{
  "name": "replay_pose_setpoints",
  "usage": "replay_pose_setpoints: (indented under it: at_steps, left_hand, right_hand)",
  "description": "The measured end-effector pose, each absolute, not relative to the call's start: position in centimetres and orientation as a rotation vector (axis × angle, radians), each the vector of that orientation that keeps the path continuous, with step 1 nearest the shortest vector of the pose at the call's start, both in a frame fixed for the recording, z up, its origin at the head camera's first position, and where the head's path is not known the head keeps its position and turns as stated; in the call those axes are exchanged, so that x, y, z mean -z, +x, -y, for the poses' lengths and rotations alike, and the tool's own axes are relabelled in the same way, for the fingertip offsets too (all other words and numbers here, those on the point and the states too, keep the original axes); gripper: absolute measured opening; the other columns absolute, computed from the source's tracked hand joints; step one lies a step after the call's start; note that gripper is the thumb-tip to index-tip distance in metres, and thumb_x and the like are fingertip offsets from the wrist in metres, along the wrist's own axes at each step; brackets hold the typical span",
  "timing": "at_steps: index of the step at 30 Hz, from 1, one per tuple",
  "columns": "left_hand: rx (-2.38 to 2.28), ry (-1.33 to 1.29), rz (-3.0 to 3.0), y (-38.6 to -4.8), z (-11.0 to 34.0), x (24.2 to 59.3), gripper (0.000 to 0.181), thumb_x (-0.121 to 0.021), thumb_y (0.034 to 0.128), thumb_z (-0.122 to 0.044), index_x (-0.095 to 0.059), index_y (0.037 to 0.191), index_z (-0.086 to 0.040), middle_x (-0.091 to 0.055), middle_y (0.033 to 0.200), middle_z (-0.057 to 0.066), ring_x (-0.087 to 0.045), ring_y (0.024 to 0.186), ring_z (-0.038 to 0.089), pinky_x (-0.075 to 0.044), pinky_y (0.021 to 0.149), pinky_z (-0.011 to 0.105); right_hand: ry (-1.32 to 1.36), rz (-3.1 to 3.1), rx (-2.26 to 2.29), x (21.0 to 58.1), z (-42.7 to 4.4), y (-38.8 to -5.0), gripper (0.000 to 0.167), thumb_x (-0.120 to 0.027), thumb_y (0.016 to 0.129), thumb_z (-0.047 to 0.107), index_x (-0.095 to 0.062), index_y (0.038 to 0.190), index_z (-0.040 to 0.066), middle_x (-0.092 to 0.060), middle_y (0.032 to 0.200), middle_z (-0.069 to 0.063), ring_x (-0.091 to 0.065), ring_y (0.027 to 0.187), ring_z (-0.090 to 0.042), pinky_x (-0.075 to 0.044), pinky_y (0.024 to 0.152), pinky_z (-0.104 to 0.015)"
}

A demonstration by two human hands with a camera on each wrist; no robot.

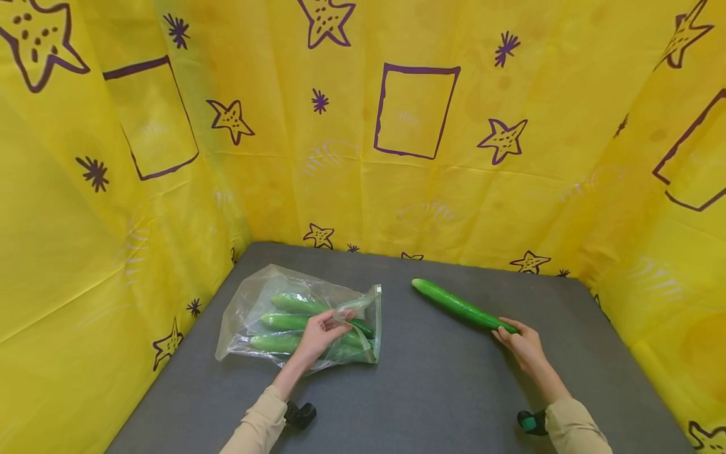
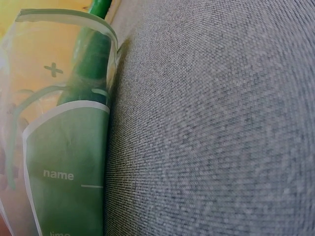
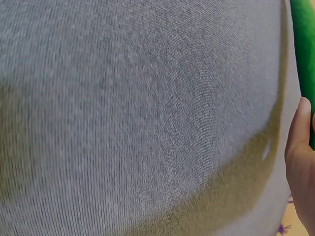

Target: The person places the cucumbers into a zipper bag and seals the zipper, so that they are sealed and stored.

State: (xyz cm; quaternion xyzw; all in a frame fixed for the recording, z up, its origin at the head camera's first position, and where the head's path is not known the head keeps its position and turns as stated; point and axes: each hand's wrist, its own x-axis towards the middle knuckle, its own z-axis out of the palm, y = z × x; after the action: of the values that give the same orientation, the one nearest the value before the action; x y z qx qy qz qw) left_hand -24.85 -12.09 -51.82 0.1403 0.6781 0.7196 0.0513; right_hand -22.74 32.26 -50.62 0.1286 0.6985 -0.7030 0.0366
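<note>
A clear zip bag (image 1: 244, 315) lies on the left of the table with several cucumbers (image 1: 278, 321) inside, its mouth facing right. My left hand (image 1: 320, 337) pinches the upper layer of the bag near that mouth. In the left wrist view the bag's green printed label (image 2: 69, 162) reads "name", and dark green shows through the plastic. On the right, my right hand (image 1: 524, 347) holds a long cucumber (image 1: 454, 304) by its near end, the other end pointing toward the far left. The right wrist view catches only part of this cucumber (image 3: 304, 44) and the thumb side of the hand.
A grey cloth-covered table (image 1: 420, 391) carries everything. Yellow curtains (image 1: 272, 189) with starfish drawings enclose its back and both sides. Dark wrist straps (image 1: 300, 415) sit at both sleeves.
</note>
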Motion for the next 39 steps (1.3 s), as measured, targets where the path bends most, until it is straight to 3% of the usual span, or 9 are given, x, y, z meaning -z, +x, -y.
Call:
replay_pose_setpoints:
  at_steps: [5,22,28,35,37,39]
  left_hand:
    - [-2.168,0.406,-2.107,-24.9,12.1,51.9,0.036,-0.07,0.0848,-0.008,-0.06,0.116,0.008,-0.06,0.121,0.028,-0.068,0.093,0.005,-0.054,0.078,0.021]
    - [-2.145,0.395,-2.101,-24.8,12.3,51.9,0.039,-0.069,0.0854,-0.009,-0.058,0.12,0.007,-0.057,0.124,0.03,-0.067,0.092,0.001,-0.053,0.08,0.02]
    - [-2.14,0.396,-2.103,-24.8,12.3,51.9,0.037,-0.069,0.0861,-0.009,-0.059,0.118,0.008,-0.058,0.124,0.028,-0.067,0.091,0.002,-0.053,0.079,0.02]
    - [-2.15,0.421,-2.11,-24.9,12.3,52.0,0.037,-0.068,0.0864,-0.009,-0.058,0.117,0.009,-0.058,0.122,0.03,-0.067,0.091,0.002,-0.053,0.08,0.02]
    - [-2.153,0.428,-2.106,-24.9,12.3,52.0,0.038,-0.069,0.0861,-0.009,-0.058,0.118,0.009,-0.059,0.122,0.027,-0.067,0.094,0.005,-0.053,0.081,0.021]
    - [-2.161,0.434,-2.088,-24.9,12.2,52.0,0.039,-0.069,0.0859,-0.009,-0.058,0.119,0.008,-0.06,0.123,0.024,-0.067,0.098,0.009,-0.054,0.082,0.022]
  right_hand:
    - [0.373,-2.152,2.1,50.0,-33.1,-22.5,0.06,-0.048,0.096,0.002,-0.015,0.144,-0.015,-0.013,0.145,-0.035,-0.06,0.082,0.008,-0.05,0.089,-0.016]
    - [0.178,-2.186,1.974,48.9,-34.6,-22.3,0.055,-0.05,0.097,0.005,-0.024,0.141,-0.016,-0.013,0.14,-0.037,-0.059,0.088,0.005,-0.051,0.09,-0.022]
    - [0.123,-2.17,1.959,48.4,-35.3,-22.1,0.044,-0.052,0.096,0.006,-0.041,0.137,-0.004,-0.013,0.141,-0.036,-0.06,0.092,0.003,-0.051,0.092,-0.023]
    - [0.05,-2.123,1.978,47.7,-36.0,-22.0,0.026,-0.053,0.095,0.004,-0.059,0.115,0.02,-0.018,0.136,-0.034,-0.061,0.092,0.0,-0.052,0.089,-0.023]
    - [0.028,-2.129,1.959,47.5,-36.1,-22.0,0.025,-0.054,0.095,0.005,-0.059,0.115,0.019,-0.023,0.132,-0.032,-0.062,0.092,-0.001,-0.052,0.089,-0.023]
    - [0.004,-2.147,1.925,47.4,-36.0,-22.0,0.027,-0.054,0.095,0.006,-0.057,0.121,0.012,-0.029,0.129,-0.03,-0.062,0.092,-0.001,-0.052,0.088,-0.023]
